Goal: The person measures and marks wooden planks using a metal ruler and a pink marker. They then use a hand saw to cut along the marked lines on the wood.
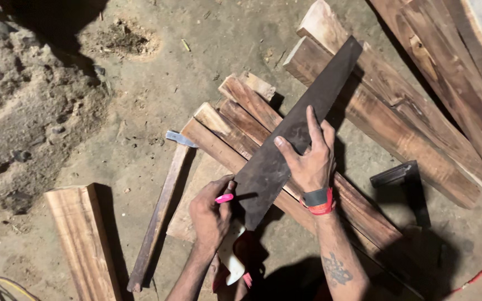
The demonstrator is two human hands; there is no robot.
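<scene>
Nearest, the left hand (210, 214) grips a pink pen (224, 198) against the dark, rusty handsaw blade (297, 134). Spread flat, the right hand (308, 159) presses that blade onto stacked brown wooden planks (235, 139) on the dirt ground (140, 100).

1. The left hand (210, 214) is curled in a loose fist, thumb and forefinger pinched, forearm rising from below.
2. The right hand (306, 159) lies flat, palm down, fingers spread forward, wrist banded, forearm tattooed.
</scene>
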